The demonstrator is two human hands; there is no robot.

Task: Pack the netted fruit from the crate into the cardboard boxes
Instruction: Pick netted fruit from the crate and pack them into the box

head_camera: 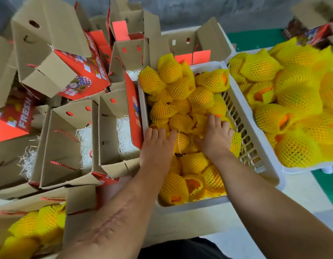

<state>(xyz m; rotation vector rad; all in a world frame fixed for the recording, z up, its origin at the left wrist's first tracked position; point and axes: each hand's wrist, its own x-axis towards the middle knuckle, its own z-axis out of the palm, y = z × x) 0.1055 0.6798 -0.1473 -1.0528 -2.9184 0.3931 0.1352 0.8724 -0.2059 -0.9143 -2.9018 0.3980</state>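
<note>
Yellow foam netting covers every fruit (180, 122) in the white crate (253, 146), which sits straight ahead and is still well filled. Both hands are down in the heap near its middle. The left hand (158, 144) lies on the pile with fingers fairly straight, their tips touching a netted fruit; it rests there and does not visibly clasp anything. The right hand (217, 136) spreads over another fruit with its fingers bending down around it, so it looks to be taking hold, though the fingertips are hidden in the netting and a firm grasp cannot be confirmed.

To the left stand open boxes (113, 131), two of the nearest showing only white shredded paper (124, 135) at the bottom. A box at lower left (31, 227) already holds netted fruit. A second crate (292, 109), heaped full, waits at right.

The step in hand seems to be picking up: gathering fruit from the crate for the next box. The next move calls for closing both hands on a fruit each, lifting clear of the crate wall, and carrying left to set them on the paper without tearing the nets.
</note>
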